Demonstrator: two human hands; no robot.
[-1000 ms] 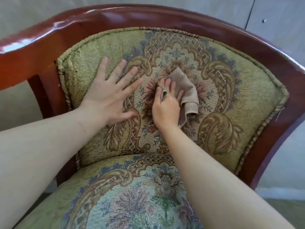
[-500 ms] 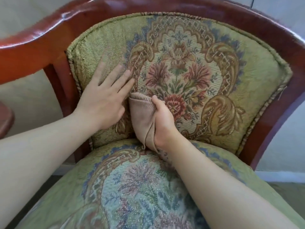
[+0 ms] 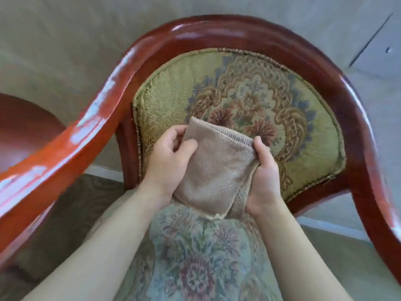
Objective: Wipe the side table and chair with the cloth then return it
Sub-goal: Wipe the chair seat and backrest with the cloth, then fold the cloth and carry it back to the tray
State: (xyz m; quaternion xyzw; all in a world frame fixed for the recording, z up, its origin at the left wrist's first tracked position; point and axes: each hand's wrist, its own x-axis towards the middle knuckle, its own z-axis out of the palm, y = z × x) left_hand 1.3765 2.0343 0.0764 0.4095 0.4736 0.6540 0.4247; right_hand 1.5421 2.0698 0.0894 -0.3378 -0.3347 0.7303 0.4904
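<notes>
A beige folded cloth (image 3: 213,170) is held between both hands above the chair seat, in front of the backrest. My left hand (image 3: 168,156) pinches its upper left corner with thumb on top. My right hand (image 3: 263,177) grips its right edge. The chair (image 3: 238,31) has a glossy red-brown curved wooden frame and green floral tapestry upholstery on its backrest (image 3: 249,94) and seat (image 3: 195,257). The cloth's lower corner hangs just over the seat. A red-brown round side table (image 3: 23,129) shows at the left edge, partly behind the chair's left arm.
A plain beige wall (image 3: 76,40) stands behind the chair, with a white baseboard (image 3: 104,169) below. Olive carpet (image 3: 71,213) lies under the left armrest. A grey panel with a small knob (image 3: 388,49) is at the upper right.
The view pulled back and up from the chair. My left hand left the backrest and took hold of the cloth; the cloth came off the upholstery and is now held spread between both hands.
</notes>
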